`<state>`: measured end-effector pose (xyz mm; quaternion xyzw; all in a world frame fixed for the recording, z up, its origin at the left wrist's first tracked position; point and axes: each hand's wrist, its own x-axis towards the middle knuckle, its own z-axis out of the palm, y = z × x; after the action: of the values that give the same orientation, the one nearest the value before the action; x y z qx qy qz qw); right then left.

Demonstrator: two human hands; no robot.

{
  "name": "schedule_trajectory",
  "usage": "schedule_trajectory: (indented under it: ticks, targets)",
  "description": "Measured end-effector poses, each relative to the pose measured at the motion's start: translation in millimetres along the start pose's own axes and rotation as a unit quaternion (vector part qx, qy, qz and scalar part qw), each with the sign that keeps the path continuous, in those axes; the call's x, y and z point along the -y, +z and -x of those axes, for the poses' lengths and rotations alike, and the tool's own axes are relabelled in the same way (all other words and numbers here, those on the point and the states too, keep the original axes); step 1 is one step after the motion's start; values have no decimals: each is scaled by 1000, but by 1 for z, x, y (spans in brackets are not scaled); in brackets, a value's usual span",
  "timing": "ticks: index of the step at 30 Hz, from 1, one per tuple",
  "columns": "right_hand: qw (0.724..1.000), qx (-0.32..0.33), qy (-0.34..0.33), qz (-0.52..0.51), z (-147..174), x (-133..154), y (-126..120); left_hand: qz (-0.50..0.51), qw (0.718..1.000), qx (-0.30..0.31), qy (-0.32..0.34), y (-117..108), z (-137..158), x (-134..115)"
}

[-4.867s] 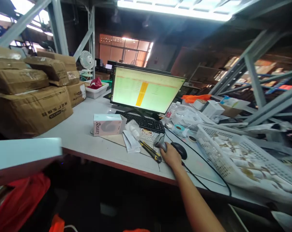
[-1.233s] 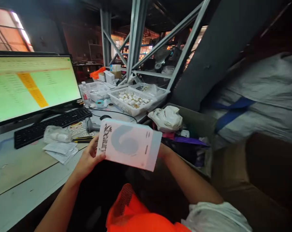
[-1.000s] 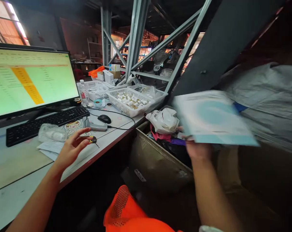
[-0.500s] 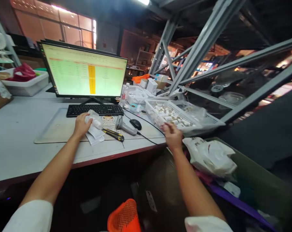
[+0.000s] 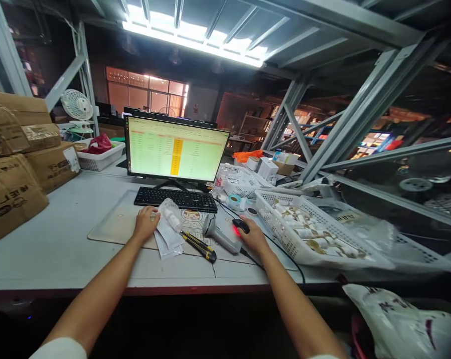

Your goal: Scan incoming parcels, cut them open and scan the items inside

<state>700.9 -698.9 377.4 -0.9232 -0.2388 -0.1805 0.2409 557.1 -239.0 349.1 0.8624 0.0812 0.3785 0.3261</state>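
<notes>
My right hand (image 5: 253,236) is wrapped around a black computer mouse (image 5: 240,225), with red light glowing at the mouse's near side. My left hand (image 5: 146,224) lies on the desk mat just below the keyboard (image 5: 175,199), fingers loosely out. Right beside its fingertips is a clear plastic bag (image 5: 170,214) with white contents; whether they touch it I cannot tell. White paper slips (image 5: 168,242) lie under the bag. Between my hands are a yellow-and-black utility knife (image 5: 199,246) and a grey barcode scanner (image 5: 221,236) with a cable.
A monitor (image 5: 176,149) showing a spreadsheet stands behind the keyboard. To the right, a white basket (image 5: 281,238) holds many small white rolls. Cardboard boxes (image 5: 14,194) are stacked at the left. A stuffed white bag (image 5: 408,319) sits below the desk's right edge.
My right hand has moved from beside the basket onto the mouse. My left hand has let go of the plastic bag, which lies on the slips. The view has shifted left and up.
</notes>
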Motion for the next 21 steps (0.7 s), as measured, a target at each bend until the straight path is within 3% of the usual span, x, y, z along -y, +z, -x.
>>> schedule_trajectory:
  ticks: [8,21]
  targets:
    - [992,-24,35,122,6,-20,23,-7,1000,10,-9,0,0,3]
    - [989,-28,60,131,9,-13,22,-26,1000,0,-1,-5,1,-1]
